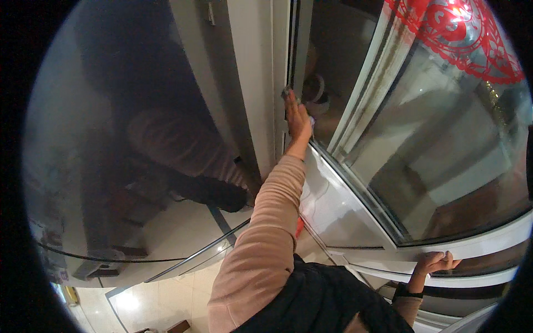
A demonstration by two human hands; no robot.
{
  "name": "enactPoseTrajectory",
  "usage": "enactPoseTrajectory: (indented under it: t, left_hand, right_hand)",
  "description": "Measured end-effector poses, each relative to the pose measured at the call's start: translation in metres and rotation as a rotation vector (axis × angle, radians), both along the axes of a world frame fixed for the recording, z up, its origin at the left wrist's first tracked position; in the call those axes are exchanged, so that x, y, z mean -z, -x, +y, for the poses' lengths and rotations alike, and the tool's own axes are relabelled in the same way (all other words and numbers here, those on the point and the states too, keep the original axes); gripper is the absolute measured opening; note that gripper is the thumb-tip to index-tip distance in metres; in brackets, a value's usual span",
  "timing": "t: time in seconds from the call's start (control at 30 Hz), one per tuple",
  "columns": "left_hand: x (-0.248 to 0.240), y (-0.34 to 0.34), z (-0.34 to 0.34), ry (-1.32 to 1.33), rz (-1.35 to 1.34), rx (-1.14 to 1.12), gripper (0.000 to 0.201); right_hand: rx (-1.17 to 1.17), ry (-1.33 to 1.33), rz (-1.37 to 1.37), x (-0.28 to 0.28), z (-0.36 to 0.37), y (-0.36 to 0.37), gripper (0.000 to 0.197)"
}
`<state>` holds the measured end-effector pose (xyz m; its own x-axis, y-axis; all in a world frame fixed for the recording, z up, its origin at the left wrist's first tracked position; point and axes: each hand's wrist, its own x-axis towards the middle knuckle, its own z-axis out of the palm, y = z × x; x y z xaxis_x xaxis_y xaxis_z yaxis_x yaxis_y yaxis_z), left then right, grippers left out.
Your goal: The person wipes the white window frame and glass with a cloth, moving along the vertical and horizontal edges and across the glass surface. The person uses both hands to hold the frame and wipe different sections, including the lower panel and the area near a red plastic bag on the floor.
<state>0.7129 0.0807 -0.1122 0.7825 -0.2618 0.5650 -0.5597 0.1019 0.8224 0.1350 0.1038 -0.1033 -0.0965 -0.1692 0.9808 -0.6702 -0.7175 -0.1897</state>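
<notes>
My left hand [298, 119] reaches far up, fingers nearly straight and together, against the inner edge of a white window frame [266, 94]. Under its fingers a bit of greyish cloth [286, 93] shows at the tips, with a pale purple scrap by the palm; most of it is hidden by the hand. Lower right, my right hand [437, 262] has its fingers curled over the white bottom rail [472, 246] of a glazed sash [444, 144]. The sash stands at an angle to the frame.
A red paper-cut decoration [466, 39] is stuck on the glass at upper right. At left a large dark glossy panel [122, 166] reflects my arm. Below lie pale floor tiles [183, 294]. A small red thing [300, 226] shows beside my left arm.
</notes>
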Motion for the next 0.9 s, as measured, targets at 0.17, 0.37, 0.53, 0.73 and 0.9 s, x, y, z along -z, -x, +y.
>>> enactPoseTrajectory:
  t: [0.17,0.37,0.53,0.73,0.9]
  left_hand:
    - [0.067,0.013,0.009,-0.221,0.212,-0.016,0.055]
    - [0.106,0.016,0.017,-0.457,0.021,-0.134,0.050]
    - [0.124,0.018,0.042,-0.709,0.183,-0.020,0.046]
    - [0.108,0.009,0.033,-0.545,0.274,-0.094,0.048]
    - [0.087,0.000,0.019,-0.432,0.211,-0.177,0.039]
  right_hand:
    - [0.060,-0.007,0.009,0.003,-0.001,0.006,0.024]
    - [-0.013,0.016,0.024,0.001,0.000,0.004,0.023]
    - [0.006,0.005,0.025,-0.003,0.001,-0.001,0.025]
    - [0.016,-0.026,0.056,-0.002,0.003,0.003,0.025]
    - [0.120,0.036,0.117,0.002,0.002,0.010,0.024]
